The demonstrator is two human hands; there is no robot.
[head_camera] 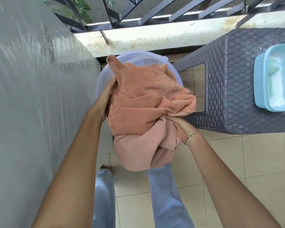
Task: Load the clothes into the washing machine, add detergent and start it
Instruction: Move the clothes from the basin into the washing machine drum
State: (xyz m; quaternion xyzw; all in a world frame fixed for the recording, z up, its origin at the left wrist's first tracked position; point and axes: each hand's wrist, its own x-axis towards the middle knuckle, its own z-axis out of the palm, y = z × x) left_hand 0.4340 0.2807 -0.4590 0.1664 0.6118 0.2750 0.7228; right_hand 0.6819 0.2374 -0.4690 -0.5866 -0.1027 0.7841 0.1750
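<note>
Tiled balcony floor (237, 170). Left hand (104, 99) against clothes bundle (146, 104), fingertips buried, grip unclear; right hand (182, 125) clutches a fold. Bundle sits over round translucent tub (104, 74), mostly hiding it. Far right, blue powder container (260, 89) cut off.

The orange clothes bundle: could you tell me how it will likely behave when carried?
Probably floppy: the clothes bundle sags in folds between the left hand and right hand. Loose ends stick out, so pieces may slip free.

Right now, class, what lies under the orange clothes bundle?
A pale round tub, its rim showing beyond the clothes bundle held by the left hand and right hand. What the tub holds is covered.
</note>
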